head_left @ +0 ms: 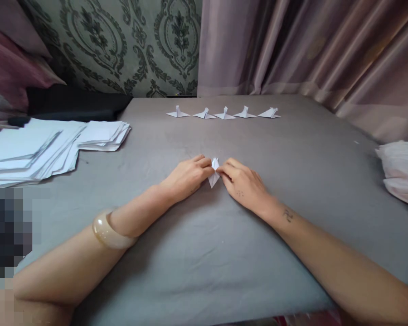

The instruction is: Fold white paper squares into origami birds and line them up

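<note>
Pinching the folded paper [214,177] with my left hand [189,177] and right hand [244,183], I might tear it by tugging unevenly

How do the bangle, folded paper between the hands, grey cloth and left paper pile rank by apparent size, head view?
1. grey cloth
2. paper pile
3. bangle
4. folded paper, partly hidden

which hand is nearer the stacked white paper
Left. The left hand is to the right of the stacked white paper, apart from it; the right hand is farther right, beyond the folded piece.
</note>
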Motion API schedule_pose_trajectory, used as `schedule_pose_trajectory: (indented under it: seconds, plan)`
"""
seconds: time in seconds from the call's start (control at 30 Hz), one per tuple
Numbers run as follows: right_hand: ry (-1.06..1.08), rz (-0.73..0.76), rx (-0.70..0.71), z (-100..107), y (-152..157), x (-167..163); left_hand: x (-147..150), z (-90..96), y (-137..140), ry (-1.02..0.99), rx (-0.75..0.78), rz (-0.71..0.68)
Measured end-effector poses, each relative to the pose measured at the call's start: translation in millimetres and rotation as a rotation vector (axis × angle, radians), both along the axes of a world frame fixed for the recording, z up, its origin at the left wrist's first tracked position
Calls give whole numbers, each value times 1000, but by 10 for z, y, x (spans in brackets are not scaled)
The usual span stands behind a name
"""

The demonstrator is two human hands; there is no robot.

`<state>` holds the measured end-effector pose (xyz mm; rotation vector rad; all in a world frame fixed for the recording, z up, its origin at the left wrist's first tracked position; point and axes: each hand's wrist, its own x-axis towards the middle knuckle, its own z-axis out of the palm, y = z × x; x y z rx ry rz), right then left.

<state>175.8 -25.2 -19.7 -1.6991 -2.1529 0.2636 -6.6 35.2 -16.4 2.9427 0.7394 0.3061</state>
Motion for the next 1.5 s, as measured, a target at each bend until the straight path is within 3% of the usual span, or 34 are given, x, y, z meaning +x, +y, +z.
schedule_pose_trajectory:
  seconds: [0.2, 0.4, 0.57, 0.73, 1.07, 1.2, 1.37, 1.5]
  plan:
    - [-198, 47, 39, 41, -107, -9, -3, 93, -145, 201, 96, 36]
    - [-162, 30, 40, 15, -121, 65, -60, 92, -74, 118, -48, 30]
    - [-163, 27, 27, 30, -127, 82, -23, 75, -90, 10, -61, 88]
    - [-88, -12, 9, 24, -100, 74, 54, 21, -161, -88, -2, 207]
    - [203, 7, -72, -11, -71, 85, 46, -29, -144, -96, 12, 208]
    - [275, -27, -56, -45, -42, 102, 49, 2, -149, -38, 104, 169]
    - [274, -74, -35, -51, -45, 79, 72, -5, -177, -10, 169, 173]
    - [236, -63, -40, -24, -86, 60, 58, -38, -154, -101, 121, 212]
